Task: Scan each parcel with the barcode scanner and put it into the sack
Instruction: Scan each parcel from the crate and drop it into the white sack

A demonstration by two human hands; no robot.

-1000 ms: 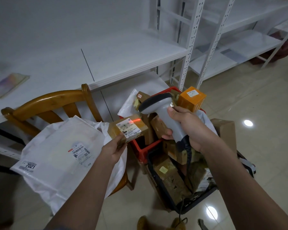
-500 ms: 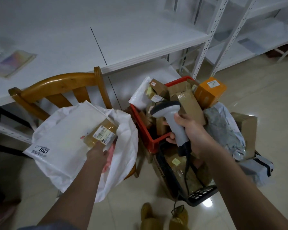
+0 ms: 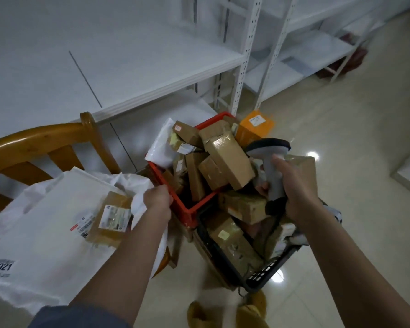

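Wrapped round the grey handle of the barcode scanner [image 3: 270, 162], my right hand [image 3: 294, 188] holds it upright over the parcels, its dark head tipped toward the red crate [image 3: 187, 209]. My left hand [image 3: 158, 200] is at the near left corner of that crate, fingers curled down between the crate rim and the mouth of the white sack [image 3: 45, 228]; whether they grip the sack's edge or nothing at all I cannot tell, since the picture is blurred there.

Left of the red crate, the sack lies slumped on the wooden chair [image 3: 33, 147], with a label reading 7021 near its lower edge. A small brown parcel [image 3: 111, 216] with a white label lies on the sack, just beside my left wrist and apart from my fingers.

Inside the red crate, brown cardboard boxes [image 3: 225, 159] are heaped at all angles, with a white mailer bag [image 3: 161, 147] propped at the far left side. An orange box [image 3: 256, 124] sits at the crate's far right corner. Touching the crate's near right side is a black basket [image 3: 265, 275], also full of brown parcels. Behind the crate stand white shelves [image 3: 128, 67].
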